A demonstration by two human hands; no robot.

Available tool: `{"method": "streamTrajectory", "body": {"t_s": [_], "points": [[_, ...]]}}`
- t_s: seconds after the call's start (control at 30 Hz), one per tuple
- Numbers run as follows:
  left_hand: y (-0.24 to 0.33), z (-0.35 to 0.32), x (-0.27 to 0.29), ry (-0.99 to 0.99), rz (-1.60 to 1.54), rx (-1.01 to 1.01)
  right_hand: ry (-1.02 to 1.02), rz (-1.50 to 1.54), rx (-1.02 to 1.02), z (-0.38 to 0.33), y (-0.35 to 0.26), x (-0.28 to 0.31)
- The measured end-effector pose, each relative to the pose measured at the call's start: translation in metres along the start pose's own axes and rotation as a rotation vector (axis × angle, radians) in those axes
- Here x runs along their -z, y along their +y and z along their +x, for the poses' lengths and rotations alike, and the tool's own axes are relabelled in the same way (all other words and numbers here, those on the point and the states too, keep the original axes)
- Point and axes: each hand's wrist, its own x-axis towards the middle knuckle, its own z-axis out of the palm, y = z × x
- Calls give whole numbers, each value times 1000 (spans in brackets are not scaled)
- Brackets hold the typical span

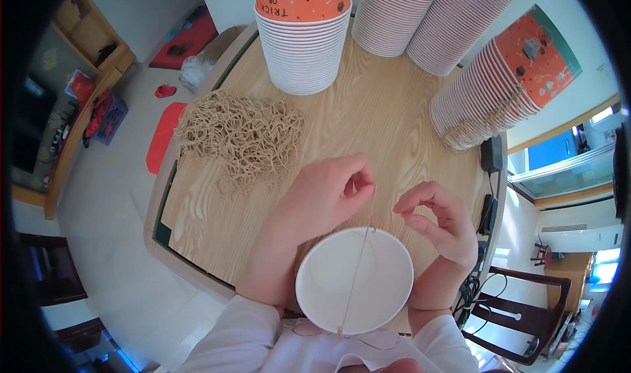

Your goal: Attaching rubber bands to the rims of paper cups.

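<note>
A white paper bucket (322, 287) stands with its mouth up between my forearms, close to my body. A thin tan cord (355, 274) crosses its mouth from the near rim to the far rim, where a small loop or knot shows. Just beyond that far rim, my left hand (332, 192) is closed in a pinch, and a thin end of the cord rises to its fingertips. To the right, my right hand (444, 222) has curled fingers, with a gap between thumb and forefinger and nothing visible in it.
A tangled heap of tan cords (243, 136) lies on the wooden table (368, 123) at left. Stacked paper buckets (305, 51) stand at the back, with a leaning stack (486, 90) at right, cords draped over it. A black adapter (491, 155) sits at the right edge, near a dark chair (526, 314).
</note>
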Motion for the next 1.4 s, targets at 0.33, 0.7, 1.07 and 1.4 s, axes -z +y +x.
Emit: {"method": "streamTrajectory", "body": {"t_s": [0.33,0.7,1.07,1.4], "points": [[33,11,-3,-107,283,-122,-206,-140,-179,-8,-37,-13],[20,-52,7,104,283,-50,-198,432,-393,-24,-33,-2],[-32,-130,-4,-111,-295,324,-95,119,-692,-57,-7,12],[-7,-147,-6,47,-308,155,-124,0,-719,-61,3,-4]]}}
